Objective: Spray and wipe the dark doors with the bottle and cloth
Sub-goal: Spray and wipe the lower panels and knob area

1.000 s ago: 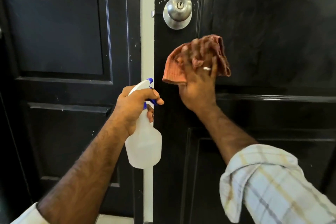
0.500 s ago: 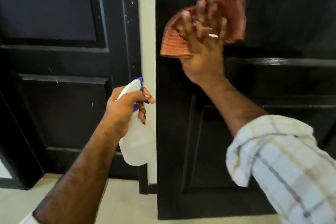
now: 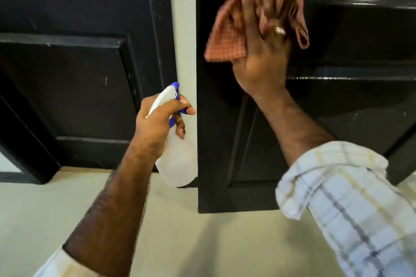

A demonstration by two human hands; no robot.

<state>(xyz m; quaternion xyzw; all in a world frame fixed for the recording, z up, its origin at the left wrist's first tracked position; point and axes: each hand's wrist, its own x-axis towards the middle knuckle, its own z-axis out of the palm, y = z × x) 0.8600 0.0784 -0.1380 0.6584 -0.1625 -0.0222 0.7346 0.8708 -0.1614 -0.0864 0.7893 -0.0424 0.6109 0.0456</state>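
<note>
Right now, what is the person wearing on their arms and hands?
Both forearms are bare. The right sleeve is rolled up, pale cloth with a grey and yellow check. A bit of pale left cuff shows at the bottom. The right hand wears a shiny ring.

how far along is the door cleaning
Done: hard to judge; no spray drops show on either door. In hand: the right hand presses the cloth against the right door, blurred as if mid-wipe; the left hand holds the bottle. Left: the left door shows pale specks, so it likely needs wiping.
</note>
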